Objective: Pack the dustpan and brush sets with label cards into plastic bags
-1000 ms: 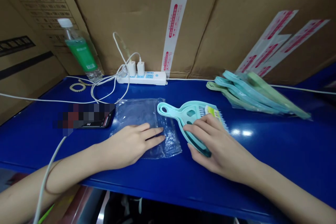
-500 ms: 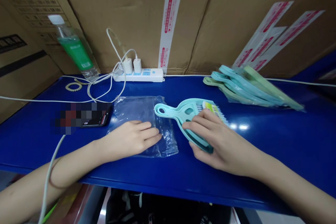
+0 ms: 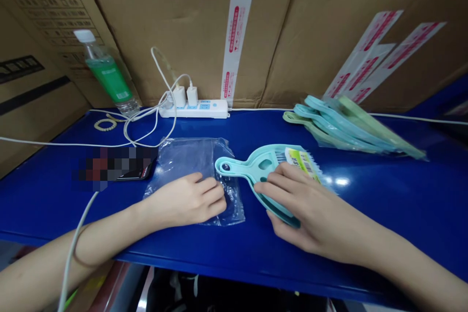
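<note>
A clear plastic bag (image 3: 190, 156) lies flat on the blue table, left of centre. My left hand (image 3: 193, 199) rests on its lower part, fingers curled together at the bag's right side; the fingertips are hidden. Just right of the bag is a light teal dustpan (image 3: 237, 167) with a white-bristled brush nested in it, its handle pointing left over the bag's edge. A yellow-green label (image 3: 302, 162) is on the brush. My right hand (image 3: 298, 204) grips the dustpan's lower right side, thumb below and fingers on top.
Several wrapped teal and green dustpan sets (image 3: 351, 124) lie at the back right. A white power strip (image 3: 197, 109) with cables, a green-labelled bottle (image 3: 109, 75), a coiled band (image 3: 105, 125) and a dark phone (image 3: 137, 168) are at the left. Cardboard (image 3: 183, 9) stands behind.
The fingers of my left hand have curled in more on the bag. The brush's label shows more beside my right hand, which still holds the dustpan. The whole view has shifted slightly.
</note>
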The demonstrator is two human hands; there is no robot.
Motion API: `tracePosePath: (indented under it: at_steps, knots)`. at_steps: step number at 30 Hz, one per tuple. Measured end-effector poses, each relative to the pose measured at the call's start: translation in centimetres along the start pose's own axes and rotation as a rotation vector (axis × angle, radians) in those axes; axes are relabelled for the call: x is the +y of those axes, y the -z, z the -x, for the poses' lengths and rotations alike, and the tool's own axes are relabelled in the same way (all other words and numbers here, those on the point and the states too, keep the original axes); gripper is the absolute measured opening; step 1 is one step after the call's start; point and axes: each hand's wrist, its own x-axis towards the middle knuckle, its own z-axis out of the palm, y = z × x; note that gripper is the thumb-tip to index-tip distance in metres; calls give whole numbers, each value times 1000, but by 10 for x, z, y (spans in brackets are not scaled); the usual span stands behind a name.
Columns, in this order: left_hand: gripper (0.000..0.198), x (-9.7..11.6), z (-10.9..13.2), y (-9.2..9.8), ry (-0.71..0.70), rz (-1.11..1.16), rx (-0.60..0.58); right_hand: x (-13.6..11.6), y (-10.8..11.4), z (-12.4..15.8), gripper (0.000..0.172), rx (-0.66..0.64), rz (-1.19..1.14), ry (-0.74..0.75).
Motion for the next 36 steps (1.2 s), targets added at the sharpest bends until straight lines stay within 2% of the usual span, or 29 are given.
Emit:
tracePosePath:
  at_steps: [7,15,19,24,29,36]
  knots:
    - [21,1,0,4,20,-26,97,-1,3,1,19,-52,26,-18]
    - [22,1,-4,9,69,-16,192,-3,0,2,19,-16,69,8]
    - [23,1,-6,10,78,-21,194,-6,5,0,17,-44,106,27]
    - [21,2,-6,9,70,-18,175,-4,6,1,19,0,110,36]
    - [25,3,-7,5,91,-10,248,-8,11,-1,14,-99,86,9]
    - [24,2,-9,3,126,-20,337,-13,8,-1,15,-117,43,10]
